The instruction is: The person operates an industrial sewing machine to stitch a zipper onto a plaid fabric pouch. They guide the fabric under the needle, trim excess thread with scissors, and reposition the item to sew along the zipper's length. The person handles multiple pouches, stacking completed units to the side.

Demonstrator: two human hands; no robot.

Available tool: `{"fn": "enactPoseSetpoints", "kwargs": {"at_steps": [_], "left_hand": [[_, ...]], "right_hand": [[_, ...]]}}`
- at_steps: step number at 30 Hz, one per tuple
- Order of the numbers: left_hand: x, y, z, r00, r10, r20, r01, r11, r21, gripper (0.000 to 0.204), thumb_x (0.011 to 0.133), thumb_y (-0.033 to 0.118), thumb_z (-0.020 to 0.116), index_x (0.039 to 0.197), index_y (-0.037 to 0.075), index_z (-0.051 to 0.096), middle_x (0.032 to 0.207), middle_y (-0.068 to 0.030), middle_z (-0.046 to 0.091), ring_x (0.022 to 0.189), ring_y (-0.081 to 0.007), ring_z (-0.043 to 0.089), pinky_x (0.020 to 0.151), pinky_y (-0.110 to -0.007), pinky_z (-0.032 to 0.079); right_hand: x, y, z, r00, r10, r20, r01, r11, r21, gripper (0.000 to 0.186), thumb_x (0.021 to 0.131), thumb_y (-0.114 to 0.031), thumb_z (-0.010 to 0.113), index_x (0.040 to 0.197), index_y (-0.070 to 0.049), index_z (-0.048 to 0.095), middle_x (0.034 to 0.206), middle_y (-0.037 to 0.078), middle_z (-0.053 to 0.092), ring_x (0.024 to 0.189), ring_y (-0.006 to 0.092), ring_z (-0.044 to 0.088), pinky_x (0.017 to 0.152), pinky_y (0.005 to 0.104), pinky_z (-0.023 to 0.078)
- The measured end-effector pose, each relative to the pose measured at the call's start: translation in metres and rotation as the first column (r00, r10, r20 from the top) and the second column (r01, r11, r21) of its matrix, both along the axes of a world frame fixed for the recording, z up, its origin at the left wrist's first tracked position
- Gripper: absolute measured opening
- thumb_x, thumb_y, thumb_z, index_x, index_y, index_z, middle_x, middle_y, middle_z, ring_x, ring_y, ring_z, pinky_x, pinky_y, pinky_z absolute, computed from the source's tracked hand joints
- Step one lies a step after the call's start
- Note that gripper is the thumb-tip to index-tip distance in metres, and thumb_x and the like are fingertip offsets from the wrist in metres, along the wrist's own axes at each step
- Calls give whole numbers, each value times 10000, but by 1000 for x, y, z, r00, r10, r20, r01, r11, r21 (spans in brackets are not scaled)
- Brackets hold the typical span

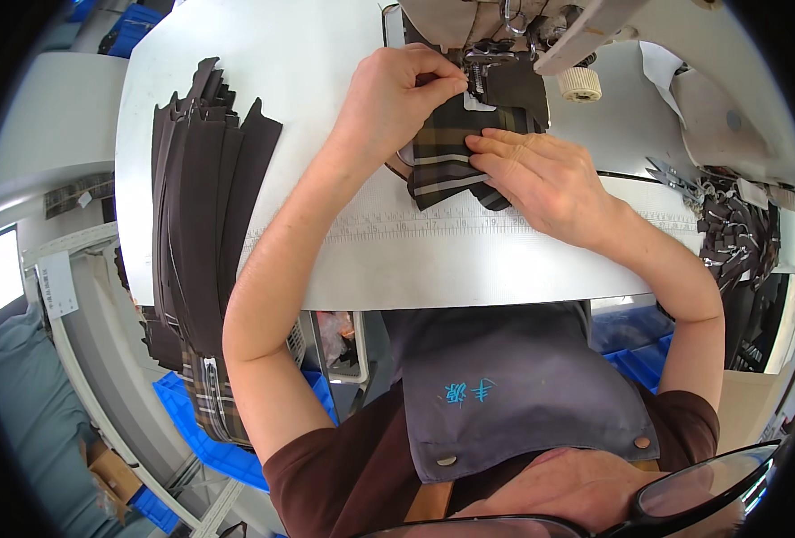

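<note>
A dark plaid fabric piece [442, 166] with pale and olive stripes lies under the presser foot [482, 67] of a sewing machine [738, 54]. Just left of the foot, my left hand [397, 94] is closed in a pinch of thumb and forefinger; what is between the tips is too small to make out. My right hand [545, 184] rests palm down on the right part of the plaid piece, fingers stretched out and pressing it to the table. Part of the cloth is hidden beneath that hand. A brown-black flap [518, 88] sits right of the foot.
Long dark fabric strips [195, 179] are heaped on the white table [379, 278] at left and hang over its edge above a blue bin [209, 439]. Thread snips [671, 179] lie at right beside bunched dark pieces [740, 229]. A ruler scale crosses the tabletop.
</note>
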State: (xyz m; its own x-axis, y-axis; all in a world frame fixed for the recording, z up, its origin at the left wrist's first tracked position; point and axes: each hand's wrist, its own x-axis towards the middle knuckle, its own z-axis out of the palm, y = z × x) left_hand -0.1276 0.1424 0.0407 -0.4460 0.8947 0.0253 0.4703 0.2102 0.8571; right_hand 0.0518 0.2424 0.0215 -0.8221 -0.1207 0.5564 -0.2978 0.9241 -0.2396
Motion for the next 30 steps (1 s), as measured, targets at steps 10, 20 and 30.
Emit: {"fn": "enactPoseSetpoints", "kwargs": {"at_steps": [10, 20, 30], "left_hand": [[6, -6, -9, 968, -15, -250, 43, 993, 110, 122, 791, 73, 666, 874, -14, 687, 859, -52, 647, 768, -171, 616, 706, -264, 481], [8, -15, -27, 774, -2, -633, 223, 937, 270, 195, 728, -13, 660, 900, 71, 699, 941, -51, 661, 834, -239, 621, 728, -320, 518], [-3, -8, -30, 799, 20, -601, 227, 916, 332, 240, 685, -35, 612, 870, 85, 709, 923, -15, 672, 819, -215, 627, 708, -311, 531]], "right_hand": [[3, -1, -5, 1000, -7, -24, 8, 998, 67, 198, 730, -62, 624, 917, 3, 602, 1003, 135, 667, 878, 267, 663, 666, 331, 546], [-11, 30, 1, 983, -149, 109, 139, 985, 99, 370, 713, -37, 610, 1082, -65, 628, 1135, 31, 610, 930, 213, 561, 814, 328, 477], [-15, 36, -6, 973, -204, 107, 188, 972, 138, 398, 705, -31, 601, 1092, -110, 651, 1098, 4, 637, 915, 219, 575, 798, 328, 485]]}}
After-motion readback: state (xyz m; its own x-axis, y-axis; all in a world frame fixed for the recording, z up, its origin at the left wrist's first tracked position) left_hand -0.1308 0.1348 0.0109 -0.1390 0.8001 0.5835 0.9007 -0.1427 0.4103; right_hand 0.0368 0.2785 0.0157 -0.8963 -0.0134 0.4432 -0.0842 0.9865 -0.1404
